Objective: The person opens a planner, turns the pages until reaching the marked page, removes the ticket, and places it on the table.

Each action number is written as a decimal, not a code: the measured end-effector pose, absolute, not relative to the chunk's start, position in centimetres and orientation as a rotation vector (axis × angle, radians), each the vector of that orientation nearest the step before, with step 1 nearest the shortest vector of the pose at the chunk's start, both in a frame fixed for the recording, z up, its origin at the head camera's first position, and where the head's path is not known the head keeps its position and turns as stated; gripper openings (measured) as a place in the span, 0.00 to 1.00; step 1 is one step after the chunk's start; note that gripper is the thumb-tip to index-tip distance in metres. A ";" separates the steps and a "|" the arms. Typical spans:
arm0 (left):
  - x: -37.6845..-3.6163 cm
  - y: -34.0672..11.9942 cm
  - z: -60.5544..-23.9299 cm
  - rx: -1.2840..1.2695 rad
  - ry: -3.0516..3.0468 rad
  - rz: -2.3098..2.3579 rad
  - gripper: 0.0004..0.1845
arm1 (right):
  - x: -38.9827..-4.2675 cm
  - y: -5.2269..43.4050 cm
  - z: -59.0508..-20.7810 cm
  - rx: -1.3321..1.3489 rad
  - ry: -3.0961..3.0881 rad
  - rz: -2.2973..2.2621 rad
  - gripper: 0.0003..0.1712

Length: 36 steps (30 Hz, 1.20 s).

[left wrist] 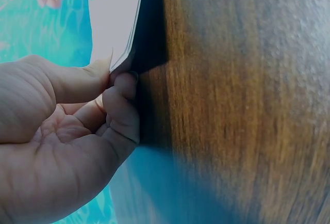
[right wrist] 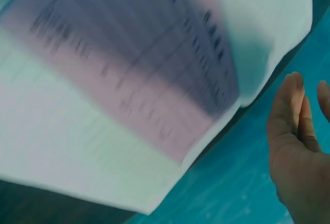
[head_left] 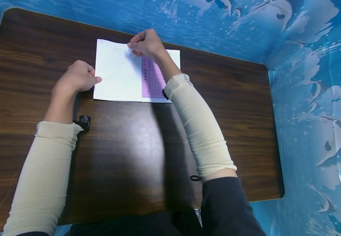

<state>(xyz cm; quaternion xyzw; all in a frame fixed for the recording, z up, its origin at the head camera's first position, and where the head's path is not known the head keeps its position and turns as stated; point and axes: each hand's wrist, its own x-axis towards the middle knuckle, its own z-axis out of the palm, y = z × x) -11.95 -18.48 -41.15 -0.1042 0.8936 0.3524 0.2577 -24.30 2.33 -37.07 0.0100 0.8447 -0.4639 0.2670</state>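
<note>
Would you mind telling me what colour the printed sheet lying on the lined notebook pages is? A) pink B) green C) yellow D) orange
A: in the head view a pink printed sheet lies on the right half of the white lined notebook, below the right hand; the right wrist view shows the same pink.

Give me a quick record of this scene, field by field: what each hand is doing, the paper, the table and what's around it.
left hand: pinches the left edge of the booklet, thumb on top
right hand: fingers curled at the top edge of a lined page, pinching it
booklet: open, white lined pages, lies flat on the table
pink sheet: printed grid, on the right page, partly under the right forearm
table: dark wood grain, rounded corners
backdrop: blue sea print with dolphins
sleeves: cream, on both forearms
</note>
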 end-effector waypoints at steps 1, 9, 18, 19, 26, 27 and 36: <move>-12.0 -18.5 -41.2 -0.281 2.427 0.957 0.16 | -24.4 2.8 -36.9 0.031 2.296 -1.245 0.11; -11.9 -18.7 -41.3 -0.275 2.425 0.950 0.17 | -25.1 5.1 -36.8 0.039 2.427 -1.103 0.14; -12.2 -18.6 -41.4 -0.281 2.414 0.948 0.17 | -26.5 7.5 -37.1 0.136 2.533 -0.912 0.13; -12.2 -18.5 -41.4 -0.284 2.415 0.947 0.16 | -26.7 7.9 -37.3 0.157 2.546 -0.878 0.12; -12.4 -18.5 -41.5 -0.287 2.421 0.935 0.17 | -26.7 9.6 -39.2 0.288 2.521 -0.727 0.16; -12.4 -18.5 -41.5 -0.288 2.424 0.931 0.17 | -26.7 9.7 -39.4 0.281 2.521 -0.729 0.17; -12.6 -18.7 -41.5 -0.293 2.433 0.926 0.17 | -26.8 9.5 -40.1 0.160 2.581 -0.670 0.10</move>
